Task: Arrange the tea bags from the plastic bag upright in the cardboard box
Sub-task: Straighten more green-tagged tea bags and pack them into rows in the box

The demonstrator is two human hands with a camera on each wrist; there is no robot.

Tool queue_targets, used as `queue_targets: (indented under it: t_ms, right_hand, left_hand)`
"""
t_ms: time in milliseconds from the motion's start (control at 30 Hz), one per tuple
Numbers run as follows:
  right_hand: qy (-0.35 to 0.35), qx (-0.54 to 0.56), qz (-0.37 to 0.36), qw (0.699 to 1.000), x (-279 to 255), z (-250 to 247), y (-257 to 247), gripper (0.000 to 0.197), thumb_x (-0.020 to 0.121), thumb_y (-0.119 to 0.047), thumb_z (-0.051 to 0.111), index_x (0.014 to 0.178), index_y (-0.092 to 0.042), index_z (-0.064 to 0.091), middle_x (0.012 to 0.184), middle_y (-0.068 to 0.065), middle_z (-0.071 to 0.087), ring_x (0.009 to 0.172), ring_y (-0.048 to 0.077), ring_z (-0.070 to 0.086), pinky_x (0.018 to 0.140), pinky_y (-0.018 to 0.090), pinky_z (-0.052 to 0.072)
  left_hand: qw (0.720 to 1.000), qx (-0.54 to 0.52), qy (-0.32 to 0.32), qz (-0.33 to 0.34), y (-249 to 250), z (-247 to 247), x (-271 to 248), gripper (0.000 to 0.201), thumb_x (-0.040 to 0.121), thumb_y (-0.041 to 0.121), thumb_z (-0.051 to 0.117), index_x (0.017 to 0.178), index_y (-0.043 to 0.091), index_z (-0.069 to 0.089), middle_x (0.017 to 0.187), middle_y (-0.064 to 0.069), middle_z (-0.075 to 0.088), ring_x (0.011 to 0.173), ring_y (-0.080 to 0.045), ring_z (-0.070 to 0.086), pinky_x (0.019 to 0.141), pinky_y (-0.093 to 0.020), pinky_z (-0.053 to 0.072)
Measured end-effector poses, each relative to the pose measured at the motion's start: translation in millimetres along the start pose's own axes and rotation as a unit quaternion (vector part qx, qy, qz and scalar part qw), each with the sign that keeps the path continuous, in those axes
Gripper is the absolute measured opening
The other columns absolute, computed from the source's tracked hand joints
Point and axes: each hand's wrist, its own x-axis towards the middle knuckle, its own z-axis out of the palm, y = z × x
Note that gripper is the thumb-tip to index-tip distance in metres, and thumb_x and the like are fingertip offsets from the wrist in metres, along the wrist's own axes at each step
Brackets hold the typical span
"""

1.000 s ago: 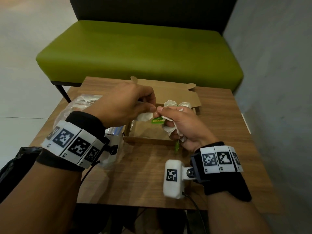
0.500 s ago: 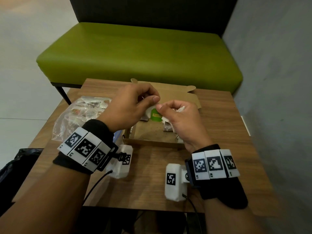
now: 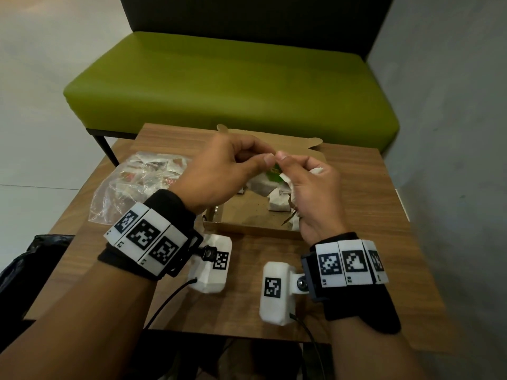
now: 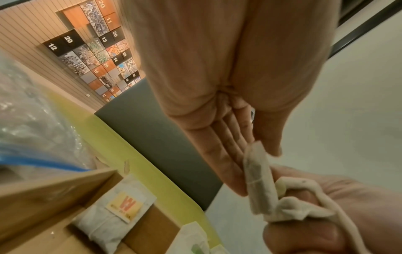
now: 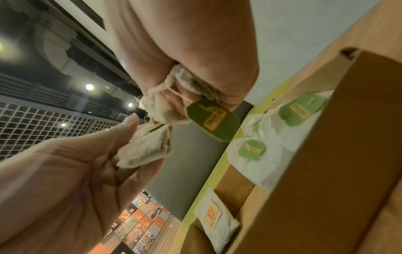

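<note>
Both hands meet above the open cardboard box (image 3: 248, 229) on the table. My right hand (image 3: 286, 161) grips a bunch of white tea bags (image 5: 165, 110), and a dark green tag (image 5: 210, 121) hangs from it. My left hand (image 3: 264, 159) pinches one tea bag (image 4: 259, 178) of that bunch between thumb and fingers. In the box, some tea bags with green tags (image 5: 252, 151) stand at its right side. A tea bag with an orange tag (image 4: 113, 218) lies flat at the left. The clear plastic bag (image 3: 137, 182) with more tea bags lies left of the box.
A green bench (image 3: 233, 86) stands right behind the small wooden table (image 3: 362, 215). A grey wall (image 3: 452, 133) runs close along the right. A black bag (image 3: 24, 264) sits at the lower left, beside the table.
Both hands have risen a little from the box, fingertips still together. The left hand has moved from the box's left side towards the middle.
</note>
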Motion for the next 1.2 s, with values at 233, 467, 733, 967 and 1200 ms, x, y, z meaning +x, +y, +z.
queue_targets:
  t_ms: [233, 467, 733, 967, 1200]
  right_hand:
    - [0.022, -0.051, -0.035, 0.998, -4, -2, 1, 0.01, 0.089, -0.021, 0.077, 0.079, -0.019, 0.076, 0.08, 0.005, 0.077, 0.079, 0.026, 0.073, 0.077, 0.054, 0.059]
    - [0.022, -0.113, -0.055, 0.992, 1, -9, 10, 0.003, 0.084, -0.019, 0.081, 0.084, -0.018, 0.078, 0.086, 0.008, 0.078, 0.086, 0.032, 0.075, 0.077, 0.055, 0.061]
    - [-0.104, -0.198, 0.042, 0.974, -1, -30, 5, 0.021, 0.095, -0.027, 0.069, 0.095, -0.008, 0.079, 0.091, 0.008, 0.076, 0.072, 0.006, 0.066, 0.055, 0.019, 0.051]
    - [-0.089, -0.259, 0.032, 0.961, 1, -39, 4, 0.02, 0.093, -0.033, 0.072, 0.092, -0.014, 0.078, 0.09, 0.001, 0.076, 0.077, 0.007, 0.069, 0.062, 0.024, 0.056]
    - [0.018, -0.218, 0.076, 0.973, 3, -54, 0, 0.03, 0.094, -0.038, 0.067, 0.095, -0.01, 0.073, 0.103, 0.009, 0.076, 0.101, 0.025, 0.069, 0.088, 0.043, 0.057]
  left_hand:
    - [0.998, -0.033, 0.04, -0.034, -5, 5, 3, 0.015, 0.09, 0.007, 0.068, 0.104, 0.011, 0.07, 0.086, -0.001, 0.077, 0.082, -0.015, 0.074, 0.074, -0.033, 0.057]
    - [0.996, -0.051, 0.054, -0.04, -9, 13, 7, 0.013, 0.091, 0.006, 0.067, 0.103, 0.009, 0.067, 0.082, -0.002, 0.076, 0.08, -0.025, 0.073, 0.07, -0.048, 0.057]
    - [0.988, -0.129, 0.071, -0.044, -8, 30, 13, 0.012, 0.09, -0.001, 0.065, 0.096, 0.009, 0.065, 0.083, 0.001, 0.065, 0.073, -0.003, 0.064, 0.06, -0.013, 0.048]
    - [0.997, -0.03, 0.065, -0.04, -13, 28, 18, 0.019, 0.091, 0.004, 0.066, 0.1, 0.02, 0.07, 0.086, -0.003, 0.069, 0.081, -0.02, 0.069, 0.063, -0.027, 0.055]
    - [0.992, 0.088, -0.011, -0.088, -18, 34, 18, 0.011, 0.09, 0.005, 0.067, 0.098, 0.012, 0.071, 0.087, -0.008, 0.07, 0.074, -0.016, 0.065, 0.058, -0.022, 0.058]
